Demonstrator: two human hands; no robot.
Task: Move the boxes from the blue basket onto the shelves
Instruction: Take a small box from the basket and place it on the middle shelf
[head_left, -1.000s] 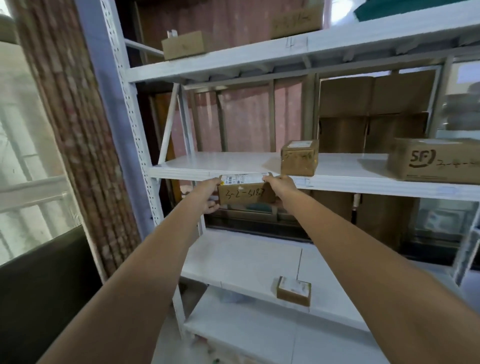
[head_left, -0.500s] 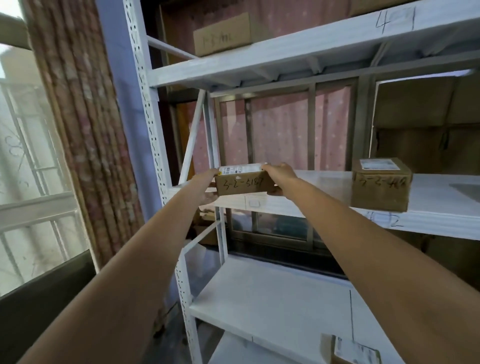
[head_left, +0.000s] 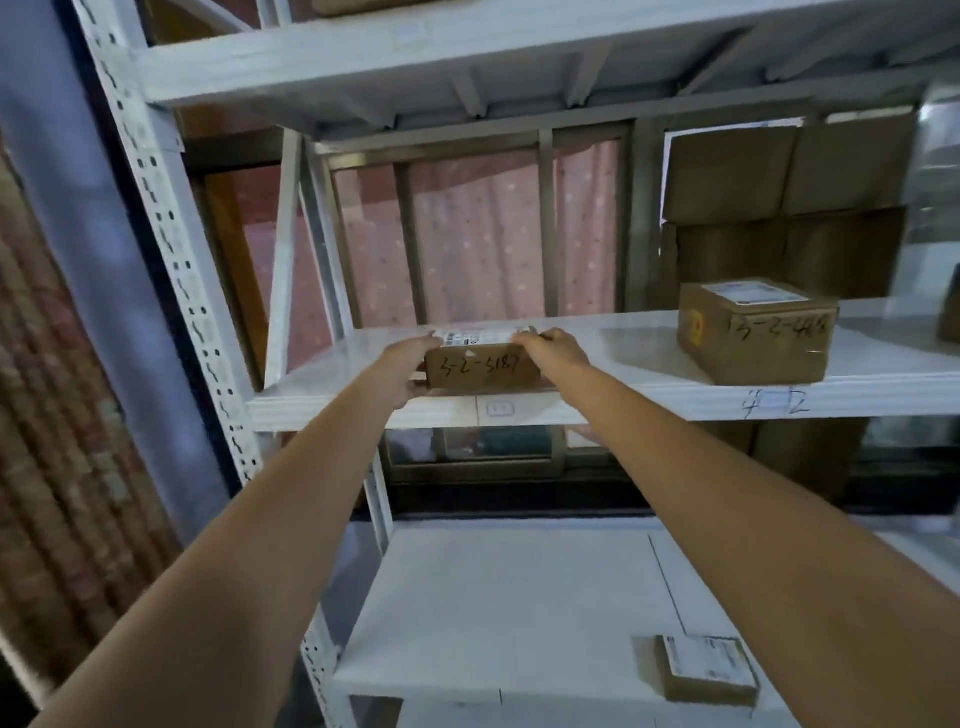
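head view: both hands hold a small cardboard box (head_left: 485, 364) by its ends, left hand (head_left: 410, 371) at 9 o'clock, right hand (head_left: 553, 351) at 3 o'clock, each grip clasping it so it goes down level at the front edge of the middle shelf (head_left: 597, 400). a larger box (head_left: 756, 332) sits toward 3 o'clock, well apart, leaving room.

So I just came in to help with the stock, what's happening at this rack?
A person is shelving parcels. Their left hand and right hand hold a small cardboard box by its ends at the front of the middle shelf. A larger box sits to its right on that shelf, and a flat box lies on the shelf below.
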